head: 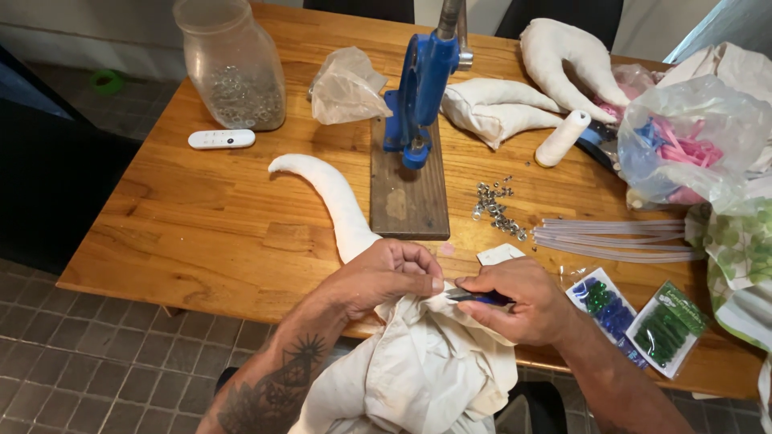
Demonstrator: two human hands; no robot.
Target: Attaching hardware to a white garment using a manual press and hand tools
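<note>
Cream-white cotton cloth (pixel 418 362), bunched at the near edge of the wooden counter (pixel 201 233) and spilling over toward the lap. Pinched at its top fold by the left hand (pixel 378 277), fingers curled tight on the fabric. Met there by the right hand (pixel 515 301), closed in a firm grip on a small dark blue-handled cutting tool (pixel 478 297) (blade end hidden against the fold, so kind of tool unclear). Tip touching the cloth right beside the left fingertips (pixel 430 283). Behind the hands, a white stuffed curved fabric piece (pixel 330 193), a blue hand press on a dark wooden board (pixel 418 88), a scatter of small silver metal eyelets (pixel 498 210). Likely risks: a slip of the tool into the left fingertips, so close to the tip; a cut too deep into the fabric should the pinched fold shift; slack cloth sliding off the edge and pulling the fold loose
</note>
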